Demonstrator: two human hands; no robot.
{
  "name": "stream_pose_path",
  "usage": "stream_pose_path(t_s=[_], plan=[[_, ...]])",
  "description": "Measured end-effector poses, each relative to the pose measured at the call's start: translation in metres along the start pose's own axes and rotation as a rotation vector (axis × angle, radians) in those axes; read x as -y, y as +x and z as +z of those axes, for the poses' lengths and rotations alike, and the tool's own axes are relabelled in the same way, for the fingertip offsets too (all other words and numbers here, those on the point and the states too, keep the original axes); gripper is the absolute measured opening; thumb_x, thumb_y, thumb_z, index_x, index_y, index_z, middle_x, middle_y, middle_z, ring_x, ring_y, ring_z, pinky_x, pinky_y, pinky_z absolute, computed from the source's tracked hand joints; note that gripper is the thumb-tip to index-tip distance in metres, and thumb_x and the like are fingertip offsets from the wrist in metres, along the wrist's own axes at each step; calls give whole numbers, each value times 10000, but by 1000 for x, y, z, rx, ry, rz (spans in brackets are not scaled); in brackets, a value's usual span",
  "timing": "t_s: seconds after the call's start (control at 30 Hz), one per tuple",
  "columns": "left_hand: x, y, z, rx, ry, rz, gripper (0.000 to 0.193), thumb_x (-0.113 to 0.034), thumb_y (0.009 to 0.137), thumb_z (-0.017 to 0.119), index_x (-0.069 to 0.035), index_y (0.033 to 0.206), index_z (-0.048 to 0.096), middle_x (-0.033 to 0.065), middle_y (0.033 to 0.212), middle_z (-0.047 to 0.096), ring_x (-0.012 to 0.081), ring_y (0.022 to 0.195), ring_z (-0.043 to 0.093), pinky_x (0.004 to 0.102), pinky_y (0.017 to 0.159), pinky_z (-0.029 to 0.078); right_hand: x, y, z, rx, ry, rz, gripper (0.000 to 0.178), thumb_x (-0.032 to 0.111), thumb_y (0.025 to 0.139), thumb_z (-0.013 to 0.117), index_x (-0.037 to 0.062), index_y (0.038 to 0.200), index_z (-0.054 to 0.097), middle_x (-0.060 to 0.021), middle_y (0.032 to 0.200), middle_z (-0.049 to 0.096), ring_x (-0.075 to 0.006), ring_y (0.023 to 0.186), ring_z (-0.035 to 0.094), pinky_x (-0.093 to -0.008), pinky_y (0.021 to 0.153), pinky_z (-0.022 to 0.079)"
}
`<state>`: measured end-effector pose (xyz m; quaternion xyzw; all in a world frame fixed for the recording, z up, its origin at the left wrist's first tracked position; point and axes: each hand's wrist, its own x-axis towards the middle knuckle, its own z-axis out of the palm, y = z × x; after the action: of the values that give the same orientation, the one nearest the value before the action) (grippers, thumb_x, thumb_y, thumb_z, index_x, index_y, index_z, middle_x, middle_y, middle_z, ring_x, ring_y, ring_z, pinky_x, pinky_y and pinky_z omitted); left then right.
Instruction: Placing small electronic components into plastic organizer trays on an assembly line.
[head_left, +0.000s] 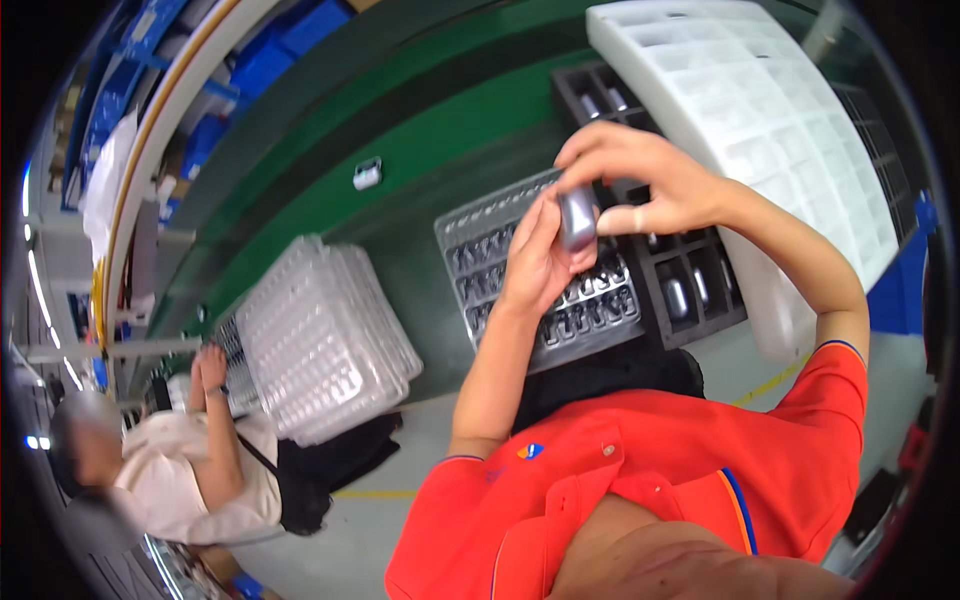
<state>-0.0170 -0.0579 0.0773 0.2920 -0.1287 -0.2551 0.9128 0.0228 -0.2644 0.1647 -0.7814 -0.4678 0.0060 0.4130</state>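
Left hand (537, 255) and right hand (655, 180), over a green workbench (425, 135) with blue bins (262, 65) beyond, together grasp a glossy grey case (577, 222) above a clear tray (478, 214), the right half open.

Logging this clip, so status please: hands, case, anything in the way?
Left hand holding silver case. Right hand on it too. Tray below, black crate to the right; nothing seen blocking either hand.
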Motion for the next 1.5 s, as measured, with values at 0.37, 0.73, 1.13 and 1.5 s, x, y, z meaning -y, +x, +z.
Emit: stream_pose_path(t_s=[0.37,0.73,1.13,1.5], plan=[[6,-32,8,-278,715,462,765,-61,886,722,-15,1508,279,140,1208,584,214,1059,638,327,932,526,-1,20,42,-133,711,700,277,225,939,634,65,1154,562,-13,969,583,-60,771,566,-219,652,466],[-10,-34,-3,-368,1401,663,606,-3,822,732,-16,1381,498,154,1096,628,238,812,662,338,739,545,-1,26,60,-167,-72,68,205,155,804,746,21,934,661,-87,920,547,-242,884,560,-345,784,465],[-101,67,-206,-883,1091,373,607,-125,790,758,0,1322,493,167,1090,666,219,958,669,311,844,527,-86,34,111,119,-187,285,167,213,863,688,55,913,669,-95,880,632,-298,923,604,-417,835,491],[-120,102,-219,-790,1647,-43,716,-260,738,794,-72,1372,520,182,1311,623,336,1225,590,398,1042,459,-98,30,125,126,-305,56,140,123,853,688,48,962,643,-96,952,601,-311,940,560,-432,852,472]])
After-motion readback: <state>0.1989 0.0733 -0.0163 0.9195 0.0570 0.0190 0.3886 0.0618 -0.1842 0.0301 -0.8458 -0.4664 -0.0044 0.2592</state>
